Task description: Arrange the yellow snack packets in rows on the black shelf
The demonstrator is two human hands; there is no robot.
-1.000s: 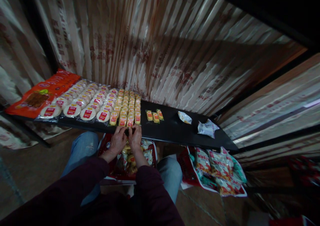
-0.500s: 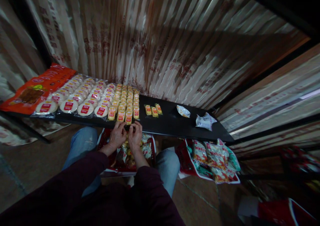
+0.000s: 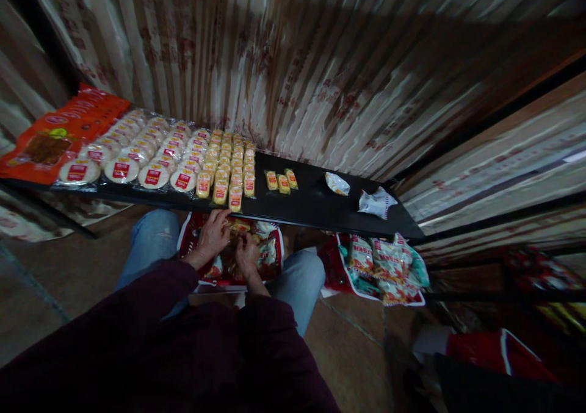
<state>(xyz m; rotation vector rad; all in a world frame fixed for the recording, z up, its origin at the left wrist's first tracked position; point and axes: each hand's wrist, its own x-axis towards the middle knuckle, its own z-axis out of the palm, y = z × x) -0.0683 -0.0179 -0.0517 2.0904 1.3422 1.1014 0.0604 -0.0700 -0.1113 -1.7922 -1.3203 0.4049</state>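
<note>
My left hand [image 3: 212,236] is at the front edge of the black shelf [image 3: 302,208], below the rows of small yellow wrapped snacks [image 3: 221,188]. Its fingers are stretched out, with fingertips close to the edge and nothing seen in them. Lower and to the right, my right hand [image 3: 248,254] is over a red and white box [image 3: 280,251] between my knees. Its fingers curl down among wrapped packets there; what they hold, if anything, is hidden. Rows of round wrapped crackers [image 3: 153,176] lie left of the yellow snacks.
An orange bag [image 3: 55,135] lies at the shelf's left end. Several yellow packets [image 3: 284,183] and two white packets, one a crumpled pouch [image 3: 376,202], lie to the right. A second box [image 3: 336,266] of snack bags stands on the floor, right of my knee.
My right hand has moved from the shelf edge down into the box. My left hand has stayed near the edge, now with its fingers straighter. The view has tilted slightly downward.
</note>
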